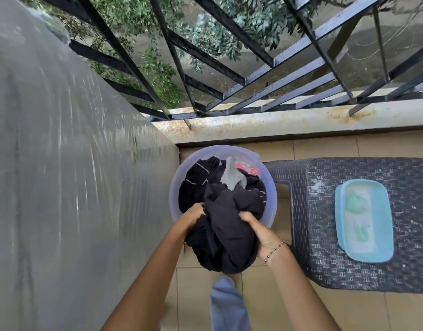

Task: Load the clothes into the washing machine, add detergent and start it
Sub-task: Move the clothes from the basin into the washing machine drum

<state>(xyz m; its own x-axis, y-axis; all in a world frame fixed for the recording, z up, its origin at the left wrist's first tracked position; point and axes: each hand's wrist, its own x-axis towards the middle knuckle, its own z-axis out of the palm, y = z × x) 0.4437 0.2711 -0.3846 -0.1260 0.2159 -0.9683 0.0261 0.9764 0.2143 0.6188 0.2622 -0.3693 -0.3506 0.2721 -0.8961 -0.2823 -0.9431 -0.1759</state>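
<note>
A pale purple plastic tub (174,185) stands on the tiled floor and holds dark clothes, a grey piece (230,176) and a pink-and-white piece (246,168). Both my hands grip one bundle of black clothes (223,237), raised over the tub's near rim. My left hand (192,217) clutches its left side. My right hand (262,231), with a bead bracelet on the wrist, clutches its right side. A light blue lidded box (363,220) with green contents lies on a dark woven stool (330,259) to the right. No washing machine can be made out.
A large grey surface covered with clear plastic (74,175) fills the left side. Ahead are a stained ledge (265,121) and black metal railings (229,75), with foliage below. Tan floor tiles (325,146) lie around the tub. My trouser leg (227,304) shows below.
</note>
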